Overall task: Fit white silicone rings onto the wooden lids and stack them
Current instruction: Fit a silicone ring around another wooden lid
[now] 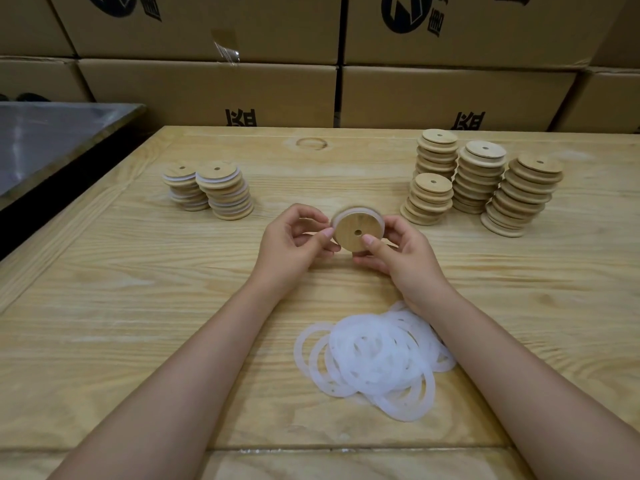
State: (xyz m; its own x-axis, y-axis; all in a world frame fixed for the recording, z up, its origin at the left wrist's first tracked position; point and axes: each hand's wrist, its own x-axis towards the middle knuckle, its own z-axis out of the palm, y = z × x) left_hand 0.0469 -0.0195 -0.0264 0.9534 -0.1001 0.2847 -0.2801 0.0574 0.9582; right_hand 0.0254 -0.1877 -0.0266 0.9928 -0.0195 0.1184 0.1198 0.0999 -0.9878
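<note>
Both my hands hold one round wooden lid point(353, 230) with a centre hole above the middle of the table. A white silicone ring point(341, 213) sits around its upper edge. My left hand point(294, 242) pinches the lid's left rim; my right hand point(394, 249) grips its right side, thumb on the face. A heap of loose white rings point(375, 355) lies near me under my right forearm. Two stacks of lids with rings point(211, 190) stand at the left. Several stacks of bare wooden lids point(485, 181) stand at the right.
The wooden table point(138, 306) has a raised seam near its front edge. A dark metal tray or surface point(52, 140) lies off the table's far left. Cardboard boxes point(346, 95) form a wall behind the table.
</note>
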